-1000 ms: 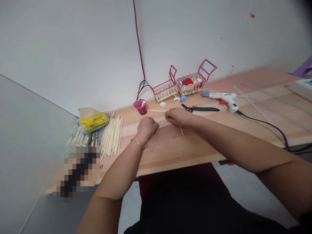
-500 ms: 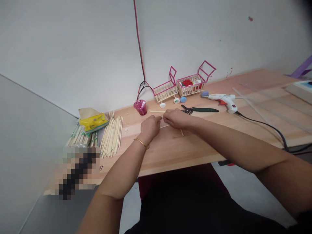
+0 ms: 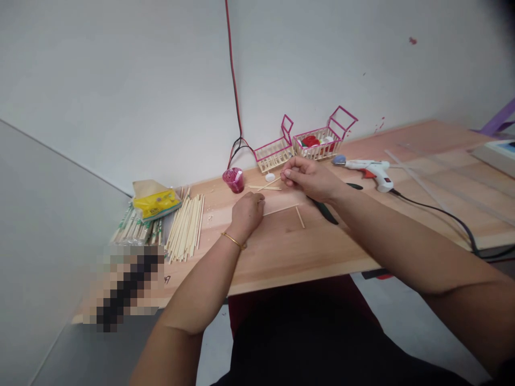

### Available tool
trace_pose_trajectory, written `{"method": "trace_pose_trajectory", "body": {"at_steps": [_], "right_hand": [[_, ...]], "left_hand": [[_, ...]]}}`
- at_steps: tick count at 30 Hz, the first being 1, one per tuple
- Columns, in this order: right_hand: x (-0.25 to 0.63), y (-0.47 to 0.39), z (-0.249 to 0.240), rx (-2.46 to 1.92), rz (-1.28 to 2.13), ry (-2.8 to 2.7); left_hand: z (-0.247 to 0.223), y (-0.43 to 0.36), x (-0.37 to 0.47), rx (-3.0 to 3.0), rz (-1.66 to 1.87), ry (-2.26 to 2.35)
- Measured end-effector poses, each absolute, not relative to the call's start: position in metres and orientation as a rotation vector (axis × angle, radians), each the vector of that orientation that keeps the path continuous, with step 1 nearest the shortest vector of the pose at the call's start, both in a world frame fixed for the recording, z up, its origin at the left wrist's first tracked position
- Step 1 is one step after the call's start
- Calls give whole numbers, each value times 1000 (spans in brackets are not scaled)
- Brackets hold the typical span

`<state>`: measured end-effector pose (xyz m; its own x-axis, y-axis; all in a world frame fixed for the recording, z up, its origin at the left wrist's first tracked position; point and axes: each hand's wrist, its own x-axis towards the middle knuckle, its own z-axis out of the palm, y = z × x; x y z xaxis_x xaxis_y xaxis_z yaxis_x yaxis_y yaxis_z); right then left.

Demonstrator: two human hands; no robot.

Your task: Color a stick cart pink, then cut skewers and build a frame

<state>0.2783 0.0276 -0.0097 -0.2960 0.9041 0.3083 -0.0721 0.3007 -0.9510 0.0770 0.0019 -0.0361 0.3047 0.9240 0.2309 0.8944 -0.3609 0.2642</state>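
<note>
My left hand (image 3: 247, 210) rests low over the table with curled fingers on the end of a thin wooden stick (image 3: 282, 210) lying flat. Between the pinched fingertips of my right hand (image 3: 303, 176), raised a little, is another thin wooden stick (image 3: 269, 184) that slants down to the left. Beneath it on the table lies a further stick (image 3: 271, 188). A short stick piece (image 3: 300, 217) sits to the right of the left hand. Green-handled pliers (image 3: 325, 210) lie under my right wrist with their handles spread; the hand hides their jaws.
Two small stick baskets (image 3: 274, 153) (image 3: 317, 140) with pink rims stand by the wall, near a pink cup (image 3: 234, 180). A glue gun (image 3: 372, 170) with a cable lies right. Loose sticks (image 3: 185, 228) and a yellow tissue pack (image 3: 156, 203) are left.
My right hand has moved up and away from my left hand, with a stick in its fingers. The pliers have shifted and their handles now stand apart. My left hand stays nearly in place.
</note>
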Motion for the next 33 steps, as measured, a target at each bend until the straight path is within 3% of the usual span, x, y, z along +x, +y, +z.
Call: {"method": "trace_pose_trajectory", "body": {"at_steps": [5, 10, 14, 19, 23, 33], "right_hand": [[280, 22, 2, -602, 1383, -1369], [296, 15, 21, -408, 1455, -1236], [313, 25, 19, -536, 1132, -1309], [311, 48, -10, -1224, 575, -2036], [297, 58, -23, -1414, 173, -2369], [278, 57, -37, -1536, 54, -2441]], "left_hand": [[-40, 11, 77, 2628, 768, 1581], [-49, 19, 77, 2727, 540, 1442], [-51, 19, 77, 2697, 474, 1476], [-50, 18, 77, 2684, 511, 1460], [-48, 18, 76, 2672, 533, 1458], [-48, 17, 79, 2681, 516, 1457]]}}
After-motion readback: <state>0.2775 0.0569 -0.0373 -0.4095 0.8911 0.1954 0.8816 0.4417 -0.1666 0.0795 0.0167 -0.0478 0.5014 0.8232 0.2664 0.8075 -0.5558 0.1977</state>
